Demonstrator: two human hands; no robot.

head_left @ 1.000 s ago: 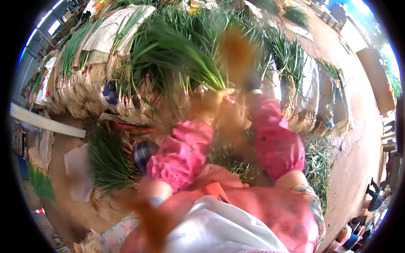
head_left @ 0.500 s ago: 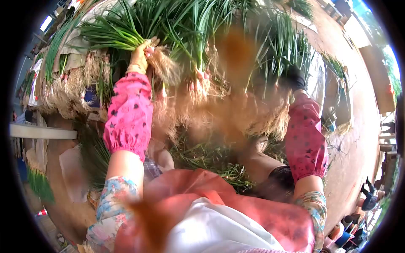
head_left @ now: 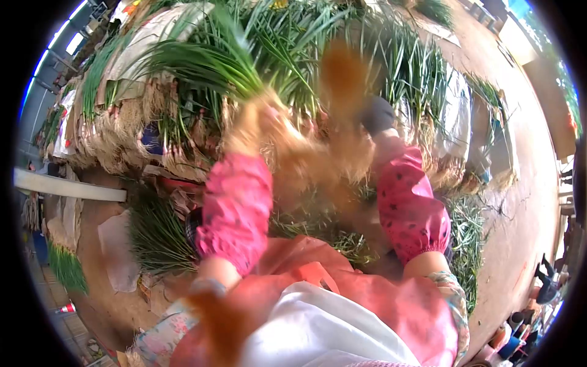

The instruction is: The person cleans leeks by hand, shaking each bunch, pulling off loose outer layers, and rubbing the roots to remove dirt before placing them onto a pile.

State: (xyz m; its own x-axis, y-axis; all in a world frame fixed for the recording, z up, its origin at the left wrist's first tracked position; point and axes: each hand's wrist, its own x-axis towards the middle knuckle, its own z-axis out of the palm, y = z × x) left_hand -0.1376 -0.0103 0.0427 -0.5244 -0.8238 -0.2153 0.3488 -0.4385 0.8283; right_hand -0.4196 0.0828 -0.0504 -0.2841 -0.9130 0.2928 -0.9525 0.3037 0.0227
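Wrapped round the pale stalks of a bunch of green plants, my left hand wears a yellowish glove and is blurred by motion. The leaves fan out to the upper left and the brown roots hang toward the middle. My right hand, in a dark glove, is at the edge of the rooted plants right of centre. Its fingers are smeared and partly hidden by a brown smudge on the lens, so its grip is unclear.
More rooted bunches lie along the left. Loose green leaves cover the ground by my lap. A pale beam juts in from the left, with a pile of long greens below it. A person is at the far right.
My left hand has moved right and down with the bunch in it. My right hand has shifted left, toward the middle. The view has turned slightly.
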